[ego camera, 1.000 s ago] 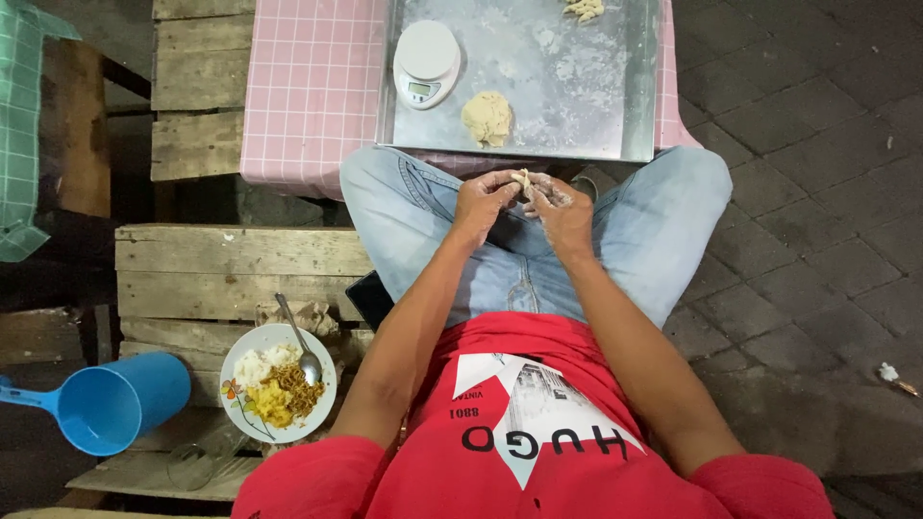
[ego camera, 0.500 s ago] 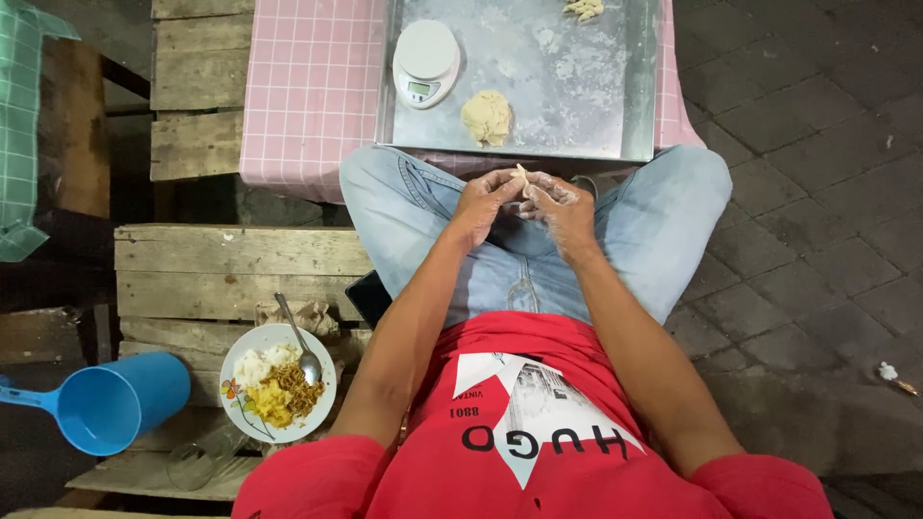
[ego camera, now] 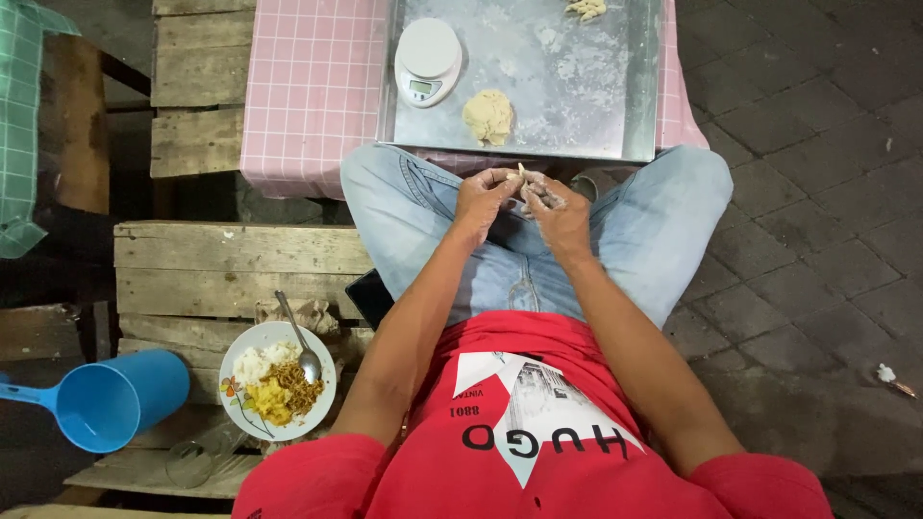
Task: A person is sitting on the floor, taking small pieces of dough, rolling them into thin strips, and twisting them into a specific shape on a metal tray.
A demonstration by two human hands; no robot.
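Note:
My left hand and my right hand meet above my lap, both pinching a small piece of pale dough between the fingertips. Both hands are dusted with flour. Just beyond them a floured metal tray lies on a pink checked cloth. On the tray sit a lump of dough, a small white kitchen scale and another bit of dough at the far edge.
A wooden pallet bench is at my left, carrying a plate of rice and noodles with a spoon, an upturned glass and a dark phone. A blue plastic scoop lies lower left. Paved floor spreads to the right.
The fingers of both hands have shifted slightly around the small dough piece, which now stands up thinner between them. Nothing else has moved.

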